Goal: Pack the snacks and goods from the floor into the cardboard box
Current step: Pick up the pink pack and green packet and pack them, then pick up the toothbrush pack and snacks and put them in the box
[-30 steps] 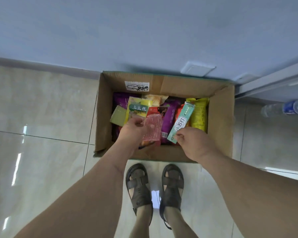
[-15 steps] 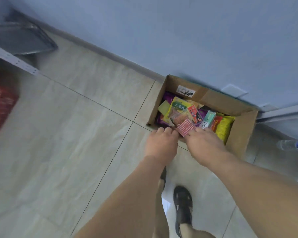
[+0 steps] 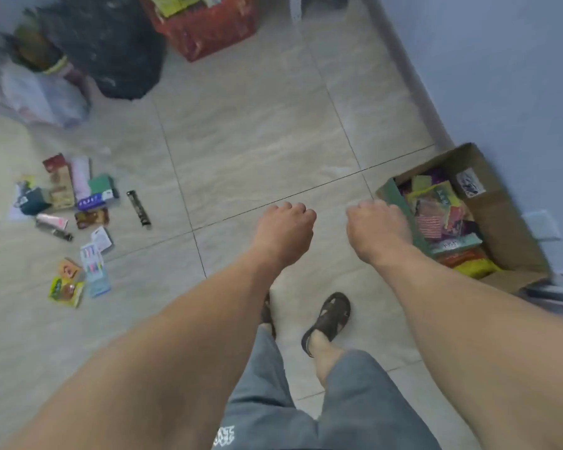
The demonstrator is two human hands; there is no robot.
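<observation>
Both hands hang loosely curled and empty — left hand (image 3: 283,235), right hand (image 3: 376,232) beside the cardboard box (image 3: 501,222). The remaining goods (image 3: 75,222) lie scattered on the floor (image 3: 257,141), well off to the left — nearer the left hand.

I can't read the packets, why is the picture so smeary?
Head view: motion blur smears the cardboard box and the floor packets; both hands look a bit sharper; the wide lens bends the wall edge; soft light, with no glare here.
</observation>
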